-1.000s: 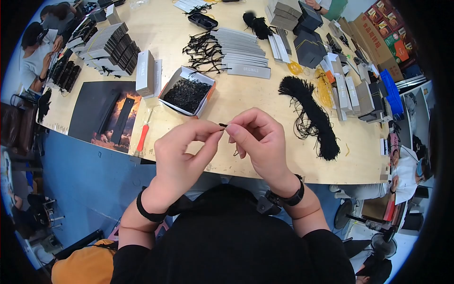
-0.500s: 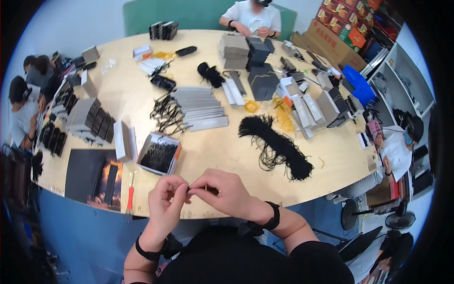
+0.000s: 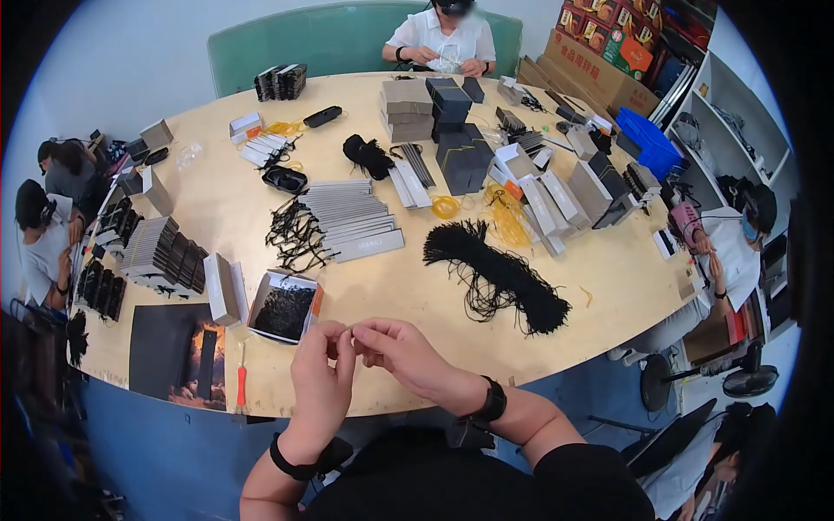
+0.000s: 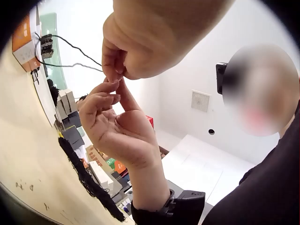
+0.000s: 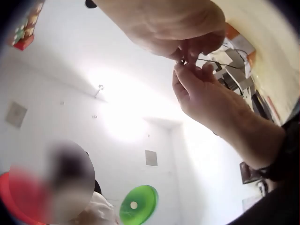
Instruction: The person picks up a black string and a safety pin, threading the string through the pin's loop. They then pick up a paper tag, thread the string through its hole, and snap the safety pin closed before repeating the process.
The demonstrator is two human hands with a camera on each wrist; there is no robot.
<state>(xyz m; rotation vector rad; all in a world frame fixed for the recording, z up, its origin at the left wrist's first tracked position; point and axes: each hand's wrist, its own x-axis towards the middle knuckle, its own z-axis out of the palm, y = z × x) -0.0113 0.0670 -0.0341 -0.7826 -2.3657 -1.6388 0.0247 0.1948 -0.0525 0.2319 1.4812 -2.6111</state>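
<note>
My left hand (image 3: 320, 378) and right hand (image 3: 404, 360) meet fingertip to fingertip above the table's near edge. Between them they pinch a thin black cord (image 4: 77, 48), whose loop hangs out past the fingers in the left wrist view. Fingers hide most of the pinched part; a small dark bit shows there in the right wrist view. Just beyond the left hand stands an open white and orange box (image 3: 317, 306) full of short black cords (image 3: 285, 311). To the left of that hand lies a red-handled tool (image 3: 241, 386) with a thin shaft.
A long bundle of black cord (image 3: 499, 278) lies on the right. Farther back are a row of flat grey boxes (image 3: 369, 246), stacked dark boxes (image 3: 463, 161) and yellow bands (image 3: 508, 217). A dark printed sheet (image 3: 156, 347) lies left. Another person (image 3: 443, 48) sits opposite.
The head view has tilted up, bringing the far side of the table into sight. Both hands stay together at the fingertips, but the right hand has turned flatter and points more to the left.
</note>
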